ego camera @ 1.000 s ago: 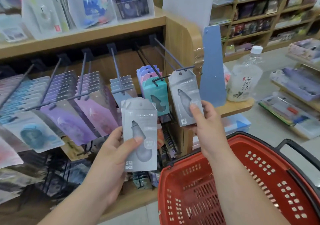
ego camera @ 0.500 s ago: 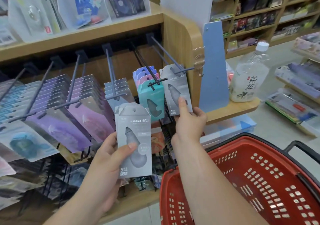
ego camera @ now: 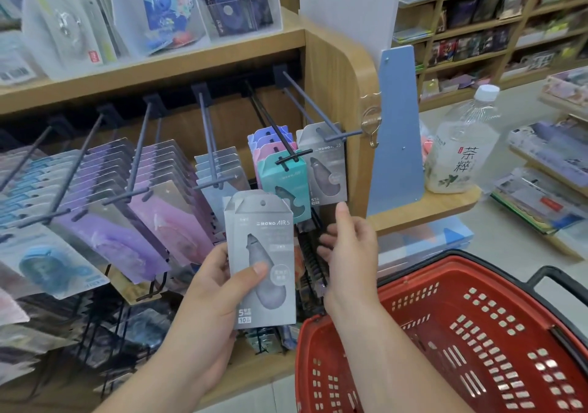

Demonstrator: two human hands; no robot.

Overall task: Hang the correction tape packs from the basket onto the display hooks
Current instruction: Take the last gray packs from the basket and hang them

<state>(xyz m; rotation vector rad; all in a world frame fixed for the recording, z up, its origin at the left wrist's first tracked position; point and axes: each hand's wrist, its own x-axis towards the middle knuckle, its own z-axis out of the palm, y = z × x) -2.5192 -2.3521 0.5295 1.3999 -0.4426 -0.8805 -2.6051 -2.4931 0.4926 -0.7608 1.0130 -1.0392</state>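
The left hand (ego camera: 216, 291) grips the held pack (ego camera: 262, 253), a grey correction tape card, upright before the display, thumb across its face and fingers behind. The right hand (ego camera: 350, 253) is empty, fingers loosely spread, one fingertip just below the hung pack (ego camera: 324, 171), a matching grey card on the rightmost hook (ego camera: 305, 101) beside a teal pack (ego camera: 286, 183). The red basket (ego camera: 423, 274) sits low on the right, beneath the right forearm, and a clear bottle (ego camera: 461, 151) stands on the shelf end beyond.
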